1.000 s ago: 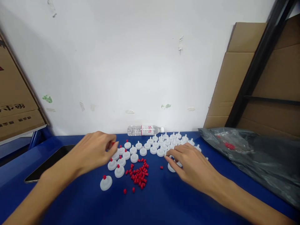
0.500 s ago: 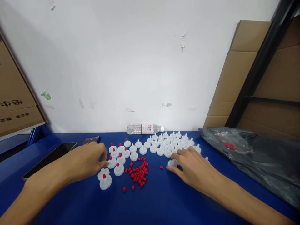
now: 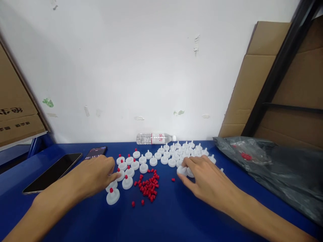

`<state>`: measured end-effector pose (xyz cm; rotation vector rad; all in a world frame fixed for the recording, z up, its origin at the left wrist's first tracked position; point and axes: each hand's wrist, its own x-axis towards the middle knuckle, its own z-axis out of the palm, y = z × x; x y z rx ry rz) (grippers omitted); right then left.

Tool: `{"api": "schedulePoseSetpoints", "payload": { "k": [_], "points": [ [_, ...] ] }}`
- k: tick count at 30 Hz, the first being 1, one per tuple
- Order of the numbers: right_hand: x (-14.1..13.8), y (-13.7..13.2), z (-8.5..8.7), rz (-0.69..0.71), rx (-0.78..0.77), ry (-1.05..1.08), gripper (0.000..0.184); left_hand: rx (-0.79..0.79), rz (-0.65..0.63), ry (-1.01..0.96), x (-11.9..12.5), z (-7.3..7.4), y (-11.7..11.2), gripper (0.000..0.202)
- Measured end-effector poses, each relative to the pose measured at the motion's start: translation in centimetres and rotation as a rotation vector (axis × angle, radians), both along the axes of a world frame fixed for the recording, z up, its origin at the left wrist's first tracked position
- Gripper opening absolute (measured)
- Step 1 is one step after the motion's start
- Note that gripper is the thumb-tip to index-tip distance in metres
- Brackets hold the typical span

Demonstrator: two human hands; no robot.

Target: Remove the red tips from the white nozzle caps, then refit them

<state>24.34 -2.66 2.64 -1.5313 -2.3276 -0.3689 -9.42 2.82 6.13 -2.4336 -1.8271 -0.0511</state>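
Note:
My left hand (image 3: 97,173) is curled closed over a white nozzle cap (image 3: 112,185). Its fingers hide the top of that cap, so what they pinch is not visible. Just in front stands another white nozzle cap with a red tip (image 3: 112,197), and several more red-tipped ones (image 3: 127,182) stand to the right of the hand. My right hand (image 3: 202,171) has its thumb and fingers around a white nozzle cap (image 3: 181,171) at the near edge of a cluster of bare white nozzle caps (image 3: 172,162). Between the hands lies a pile of small red tips (image 3: 149,187).
A clear water bottle (image 3: 155,138) lies against the wall. At the left are a dark phone or tablet (image 3: 51,173) and a phone showing a timer (image 3: 96,152). A dark plastic bag (image 3: 282,168) and cardboard (image 3: 248,90) border the right side of the blue table (image 3: 161,222).
My left hand has moved slightly, covering more of the cap under it. My right fingers have shifted a little left and up around a white nozzle cap. The view has moved slightly.

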Motion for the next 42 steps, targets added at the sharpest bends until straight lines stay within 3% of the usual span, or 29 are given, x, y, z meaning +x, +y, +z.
{"api": "schedulePoseSetpoints", "payload": {
  "k": [4,6,8,11,14,17,22,28,34,42],
  "points": [
    [0.0,0.2,0.0,0.004,0.017,-0.014,0.008,0.207,-0.021,0.187,3.7,0.6,-1.3,0.039],
    [0.0,0.3,-0.1,0.022,0.030,-0.005,0.010,0.317,-0.157,0.125,6.4,0.1,-2.3,0.035],
    [0.1,0.3,-0.1,0.032,0.049,0.005,0.013,0.350,-0.390,0.028,8.8,-1.2,-3.5,0.027],
    [0.3,0.4,-0.1,0.017,0.066,0.005,0.015,0.348,-0.670,0.032,11.4,-4.1,-4.7,0.020],
    [0.4,0.5,0.0,-0.002,0.077,-0.011,0.015,0.425,-0.722,0.059,12.5,-6.2,-4.8,0.021],
    [0.5,0.5,0.1,-0.007,0.102,-0.022,0.014,0.465,-0.716,0.117,13.0,-6.8,-3.6,0.019],
    [0.5,0.3,0.3,-0.011,0.127,-0.013,0.014,0.422,-0.778,0.175,14.0,-6.2,-1.5,0.005],
    [0.8,0.6,0.5,0.026,0.131,0.012,0.021,0.436,-0.814,0.129,14.7,-5.8,-1.5,0.010],
    [0.6,0.9,0.1,0.177,0.137,0.133,0.049,0.553,-0.818,-0.206,12.4,-5.0,-2.0,0.019],
    [-0.5,0.0,-0.4,0.358,0.145,0.230,0.030,0.668,-0.792,-0.355,9.2,-5.1,-2.3,0.017]
  ]
}}
